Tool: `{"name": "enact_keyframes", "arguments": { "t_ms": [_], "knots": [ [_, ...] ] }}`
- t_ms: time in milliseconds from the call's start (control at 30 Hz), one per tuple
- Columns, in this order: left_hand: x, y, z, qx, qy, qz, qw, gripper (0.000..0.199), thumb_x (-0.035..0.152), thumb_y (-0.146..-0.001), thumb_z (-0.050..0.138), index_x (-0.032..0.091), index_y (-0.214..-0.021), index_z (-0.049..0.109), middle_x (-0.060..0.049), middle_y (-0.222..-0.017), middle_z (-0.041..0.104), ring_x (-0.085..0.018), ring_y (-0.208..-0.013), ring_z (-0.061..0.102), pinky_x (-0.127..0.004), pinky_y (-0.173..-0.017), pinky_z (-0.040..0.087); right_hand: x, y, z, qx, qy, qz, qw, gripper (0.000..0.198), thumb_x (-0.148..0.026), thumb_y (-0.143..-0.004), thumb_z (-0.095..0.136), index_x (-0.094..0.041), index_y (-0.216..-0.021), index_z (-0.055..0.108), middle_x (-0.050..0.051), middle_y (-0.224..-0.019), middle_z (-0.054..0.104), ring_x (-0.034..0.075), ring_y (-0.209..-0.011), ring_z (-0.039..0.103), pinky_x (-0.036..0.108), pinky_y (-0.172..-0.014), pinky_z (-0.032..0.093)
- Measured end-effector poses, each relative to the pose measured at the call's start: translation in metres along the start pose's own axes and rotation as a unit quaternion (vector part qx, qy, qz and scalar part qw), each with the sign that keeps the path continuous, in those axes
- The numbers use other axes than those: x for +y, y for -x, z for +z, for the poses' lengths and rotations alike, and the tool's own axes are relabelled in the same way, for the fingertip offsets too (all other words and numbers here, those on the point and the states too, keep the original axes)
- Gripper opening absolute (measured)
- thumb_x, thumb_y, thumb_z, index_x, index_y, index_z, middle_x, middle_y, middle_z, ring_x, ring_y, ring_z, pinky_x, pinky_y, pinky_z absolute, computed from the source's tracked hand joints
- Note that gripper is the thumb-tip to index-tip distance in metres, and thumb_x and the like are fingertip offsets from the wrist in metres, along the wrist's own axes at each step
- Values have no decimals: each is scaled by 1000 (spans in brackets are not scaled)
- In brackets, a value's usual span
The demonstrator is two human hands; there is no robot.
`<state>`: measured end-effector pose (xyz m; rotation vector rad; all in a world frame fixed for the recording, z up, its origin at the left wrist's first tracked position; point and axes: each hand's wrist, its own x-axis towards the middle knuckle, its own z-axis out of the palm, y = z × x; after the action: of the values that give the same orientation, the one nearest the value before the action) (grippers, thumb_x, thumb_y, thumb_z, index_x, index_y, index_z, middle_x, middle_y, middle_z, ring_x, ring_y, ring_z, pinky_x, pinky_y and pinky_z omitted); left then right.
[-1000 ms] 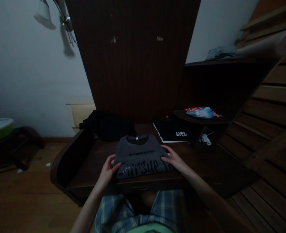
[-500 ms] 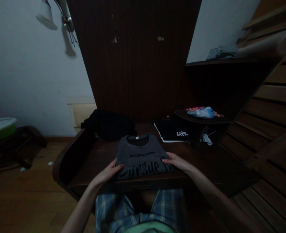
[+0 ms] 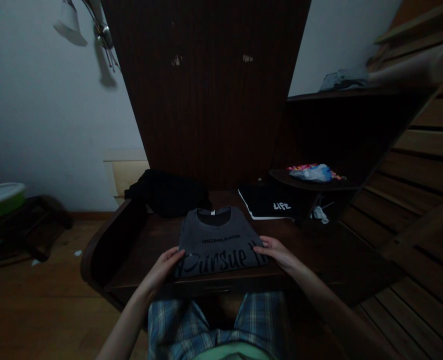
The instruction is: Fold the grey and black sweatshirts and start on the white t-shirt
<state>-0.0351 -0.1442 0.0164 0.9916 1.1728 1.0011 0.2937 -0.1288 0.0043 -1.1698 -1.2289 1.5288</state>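
Observation:
A folded grey T-shirt (image 3: pixel 217 245) with dark lettering lies on the dark wooden desk, its neckline facing away from me. At its left edge, my left hand (image 3: pixel 167 261) pinches the cloth, thumb on top and fingers underneath or behind. On the opposite edge my right hand (image 3: pixel 276 251) grips the fabric in the same way, thumb over the lettering. Behind it to the right rests a folded black garment (image 3: pixel 262 200) with white "LIFE" print and a white edge. A heap of black cloth (image 3: pixel 168 192) sits at the back left.
Curved side panel (image 3: pixel 97 245) bounds the desk (image 3: pixel 138 250) at left. A small shelf (image 3: pixel 315 185) on the right bears a blue-and-white plastic bag (image 3: pixel 313 173); crumpled white material (image 3: pixel 321 215) lies below. Wooden slats (image 3: pixel 427 170) stand at far right. A green basin (image 3: pixel 3 202) is far left.
My left hand has shifted slightly left along the T-shirt's edge, and the cloth's lower left corner spreads outward. My right hand has moved slightly right, still on its edge.

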Motion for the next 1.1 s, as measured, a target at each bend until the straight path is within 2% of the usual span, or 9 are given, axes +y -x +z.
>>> {"name": "enact_keyframes", "arguments": {
  "t_ms": [67, 133, 200, 333, 567, 733, 1100],
  "knots": [
    [-2, 2, 1, 23, 13, 3, 1000, 34, 42, -56, 70, 15, -75, 64, -2, -71, 67, -16, -67, 62, -23, -62, 46, 0, 5, -5, 33, -22, 14, 999, 37, -39, -50, 74, -19, -80, 64, 4, -86, 67, 20, -82, 62, 33, -78, 46],
    [-3, 3, 2, 9, 26, 5, 1000, 32, 41, -55, 71, 14, -72, 64, -2, -68, 67, -15, -66, 61, -22, -61, 45, -1, 8, -9, 62, -36, 30, 997, 33, -37, -48, 76, -21, -75, 65, 2, -84, 67, 18, -83, 61, 30, -79, 44],
    [-4, 3, 4, -14, 42, 3, 999, 30, 39, -54, 73, 14, -69, 65, -1, -66, 67, -13, -62, 60, -21, -60, 44, -2, 9, -10, 45, -36, 40, 998, 31, -35, -47, 77, -20, -71, 65, 1, -76, 67, 17, -78, 60, 29, -77, 43],
    [-5, 1, 6, 0, 67, -5, 998, 31, 38, -49, 76, 13, -64, 65, 0, -61, 66, -10, -53, 57, -19, -55, 42, -2, 5, -9, -26, -32, 36, 998, 27, -36, -50, 75, -17, -67, 65, 0, -68, 65, 14, -68, 58, 27, -72, 43],
    [-5, 0, 3, -5, 83, -8, 996, 32, 37, -46, 78, 13, -63, 64, -1, -58, 65, -11, -53, 57, -21, -55, 43, 6, -1, -11, 4, -46, 36, 998, 28, -31, -49, 75, -17, -69, 62, 0, -69, 64, 14, -67, 58, 27, -70, 42],
    [-5, 0, 1, -28, 83, -12, 996, 29, 29, -51, 76, 13, -72, 64, -3, -67, 67, -14, -62, 60, -23, -63, 45, 6, -1, -9, -16, -58, 19, 998, 29, -28, -50, 75, -18, -72, 59, 0, -71, 64, 14, -66, 59, 27, -68, 44],
    [-10, -6, -4, -29, 60, -5, 998, 21, 23, -52, 71, 14, -68, 60, 0, -62, 64, -12, -58, 57, -22, -59, 42, 3, -1, -4, -27, -29, 10, 999, 32, -29, -51, 74, -18, -75, 56, -1, -74, 63, 14, -67, 58, 27, -68, 44]
  ]
}}
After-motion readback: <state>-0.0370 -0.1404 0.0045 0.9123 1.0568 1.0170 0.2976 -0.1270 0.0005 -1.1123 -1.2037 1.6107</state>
